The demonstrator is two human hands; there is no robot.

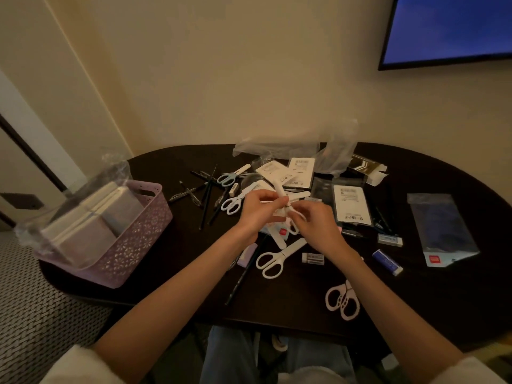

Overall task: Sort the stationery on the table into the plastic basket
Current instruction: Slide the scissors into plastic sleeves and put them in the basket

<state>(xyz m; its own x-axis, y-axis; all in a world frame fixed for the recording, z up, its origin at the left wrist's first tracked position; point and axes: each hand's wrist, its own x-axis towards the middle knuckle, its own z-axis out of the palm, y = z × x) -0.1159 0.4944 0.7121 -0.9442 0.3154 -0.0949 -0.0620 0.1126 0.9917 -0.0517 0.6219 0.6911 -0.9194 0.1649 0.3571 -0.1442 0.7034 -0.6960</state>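
Both my hands meet above the middle of the dark table (pixel 277 300). My left hand (pixel 256 210) and my right hand (pixel 318 227) together pinch a pair of white scissors (pixel 280 188) with a capped blade pointing up and away. A lilac plastic basket (pixel 130 239) stands at the table's left end, holding several plastic-wrapped notebooks (pixel 88 214). More scissors lie around: a white pair (pixel 274 260) just below my hands, a blue-handled pair (pixel 228 177) farther back, and a pink pair (pixel 343 299) near the front edge.
Black pens (pixel 206 198) are scattered left of my hands. Erasers (pixel 386 261) and packets (pixel 352 203) lie to the right, with a clear sleeve (pixel 440 228) at far right. Crumpled plastic bags (pixel 304 146) sit by the wall. A screen (pixel 454 29) hangs above right.
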